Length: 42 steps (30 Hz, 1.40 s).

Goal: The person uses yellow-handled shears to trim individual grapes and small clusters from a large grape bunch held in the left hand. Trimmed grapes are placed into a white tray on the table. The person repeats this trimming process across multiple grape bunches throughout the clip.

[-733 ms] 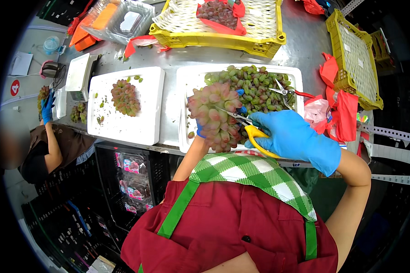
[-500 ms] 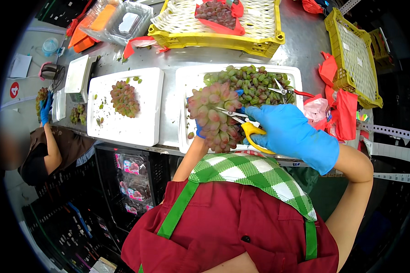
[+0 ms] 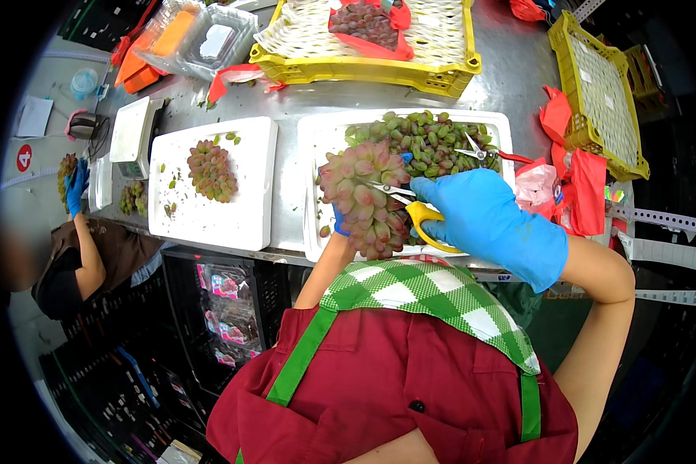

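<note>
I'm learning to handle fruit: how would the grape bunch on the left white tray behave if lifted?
The grape bunch would probably flex somewhat, being many separate berries clustered together. Some might drop, as loose berries already lie near it.

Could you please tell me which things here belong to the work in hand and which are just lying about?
In use:
- grape bunch, held by the left hand
- yellow-handled scissors, in the right hand
- white tray with loose grapes

Seemingly just lying about:
- red-handled snips, on the loose grapes
- clear plastic boxes
- red wrapping
</note>
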Motion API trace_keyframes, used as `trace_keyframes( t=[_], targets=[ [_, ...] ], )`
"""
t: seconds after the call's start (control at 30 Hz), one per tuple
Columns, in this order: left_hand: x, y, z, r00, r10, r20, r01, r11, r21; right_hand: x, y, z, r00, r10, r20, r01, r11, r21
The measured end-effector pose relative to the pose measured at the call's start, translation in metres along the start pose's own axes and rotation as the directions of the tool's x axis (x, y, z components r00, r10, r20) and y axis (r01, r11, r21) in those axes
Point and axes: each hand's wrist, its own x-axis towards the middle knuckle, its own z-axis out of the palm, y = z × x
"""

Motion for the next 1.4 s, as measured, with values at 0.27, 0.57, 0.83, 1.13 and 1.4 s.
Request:
trace_keyframes(
  t=[0.27, 0.57, 0.83, 1.13, 1.4],
  targets=[
    [0.000, -0.003, 0.003, 1.000, 0.008, -0.017, -0.009, 0.999, -0.040, -0.007, -0.007, -0.009, 0.990, 0.128, -0.052, -0.123, 0.988, 0.095],
    [0.005, -0.004, 0.017, 0.999, 0.045, -0.024, -0.047, 0.995, -0.092, 0.053, 0.012, -0.008, 0.932, -0.211, -0.294, 0.271, 0.945, 0.181],
    [0.004, -0.008, 0.022, 0.999, 0.041, -0.017, -0.043, 0.992, -0.122, 0.067, 0.006, -0.009, 0.997, -0.073, -0.028, 0.075, 0.994, 0.079],
    [0.006, -0.007, 0.020, 0.999, 0.035, -0.007, -0.035, 0.988, -0.153, 0.056, 0.040, -0.033, 0.978, 0.066, -0.199, -0.018, 0.972, 0.233],
    [0.011, -0.003, 0.014, 0.999, 0.029, 0.028, -0.024, 0.985, -0.170, 0.034, 0.032, -0.047, 0.987, -0.149, -0.068, 0.086, 0.825, -0.559]
  ],
)
